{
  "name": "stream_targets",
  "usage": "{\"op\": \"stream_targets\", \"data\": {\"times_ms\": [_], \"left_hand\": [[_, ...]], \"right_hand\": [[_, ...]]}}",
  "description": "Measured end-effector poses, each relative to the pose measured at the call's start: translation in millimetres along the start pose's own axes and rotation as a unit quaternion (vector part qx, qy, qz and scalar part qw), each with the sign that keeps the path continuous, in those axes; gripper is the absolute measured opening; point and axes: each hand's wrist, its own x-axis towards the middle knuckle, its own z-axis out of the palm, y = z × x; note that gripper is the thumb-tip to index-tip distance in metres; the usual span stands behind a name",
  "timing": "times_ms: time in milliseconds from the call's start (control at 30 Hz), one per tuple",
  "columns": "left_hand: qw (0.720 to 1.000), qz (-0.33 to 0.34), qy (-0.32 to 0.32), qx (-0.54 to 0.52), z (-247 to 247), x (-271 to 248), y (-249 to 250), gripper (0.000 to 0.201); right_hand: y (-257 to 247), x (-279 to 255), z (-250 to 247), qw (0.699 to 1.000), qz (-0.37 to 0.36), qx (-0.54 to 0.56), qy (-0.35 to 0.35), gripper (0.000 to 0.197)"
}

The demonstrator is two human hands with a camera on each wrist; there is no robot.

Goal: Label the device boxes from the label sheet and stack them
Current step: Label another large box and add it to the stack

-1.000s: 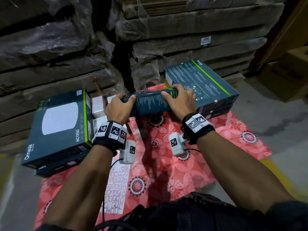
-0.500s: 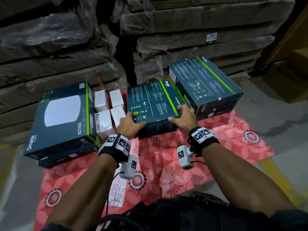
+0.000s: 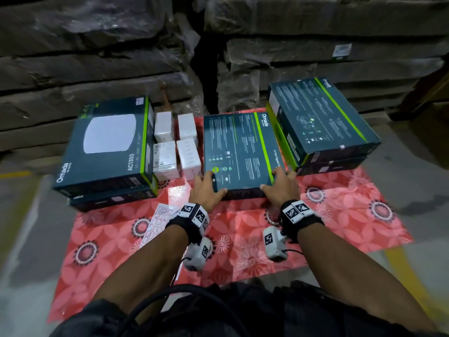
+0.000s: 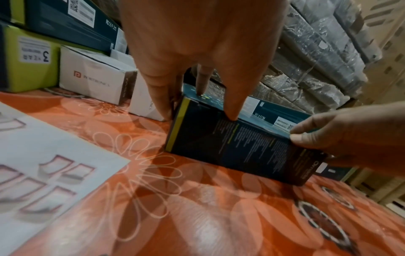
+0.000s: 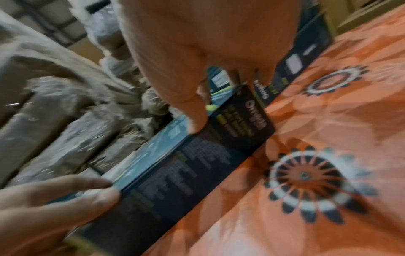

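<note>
A: Nearest the person: label sheet (image 3: pixel 155 227) flat on the red floral mat (image 3: pixel 340 220), by the left wrist. Several cells look peeled in the left wrist view; cannot confirm.

B: Hands?

A: Both on the near end of the middle box (image 3: pixel 239 152). Left hand (image 3: pixel 209 188) grips the near-left corner, thumb on the front edge, fingers over the top and down the side. Right hand (image 3: pixel 279 187) grips the near-right corner the same way.

B: Change over the last second?

A: One second ago the box stood tilted on edge, lifted between the hands. Now it lies flat on the mat, back panel up, in the gap between the small white boxes (image 3: pixel 176 144) and the right stack (image 3: pixel 320 122). It touches, or nearly touches, that stack.

B: Meaning for the task?

A: Judgement: the box has been set down, not stacked. The top face is presented for a label, and the sheet is within reach of the left hand. Peeling a label is the likely next step.

B: Farther back?

A: Left stack (image 3: pixel 104 144), two boxes, front panel up, marked AC1350. Behind all, wrapped cartons (image 3: pixel 315 52).
</note>
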Motion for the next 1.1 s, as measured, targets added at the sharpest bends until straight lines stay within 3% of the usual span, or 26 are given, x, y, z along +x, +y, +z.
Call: {"op": "stream_targets", "data": {"times_ms": [133,400,500,633,867,1100], "left_hand": [[0.998,0.031,0.000,0.050,-7,-5,-14,0.063],[0.990,0.014,0.016,0.140,-34,-22,-67,0.037],[0.985,0.002,0.037,0.168,-46,-32,-95,0.035],[0.981,0.013,0.053,0.188,-59,-42,-127,0.032],[0.973,0.062,-0.007,0.223,-70,-44,-164,0.045],[0.932,0.188,-0.083,0.298,-65,-36,-163,0.069]], "right_hand": [[-22,-14,11,0.995,-0.069,-0.057,0.042,0.038],[-87,-51,49,0.955,-0.283,-0.065,-0.051,0.025],[-111,-64,65,0.943,-0.315,-0.047,-0.094,0.023],[-128,-74,88,0.935,-0.313,-0.047,-0.160,0.026],[-137,-77,124,0.934,-0.258,-0.119,-0.216,0.028],[-130,-78,142,0.940,-0.223,-0.175,-0.191,0.028]]}}
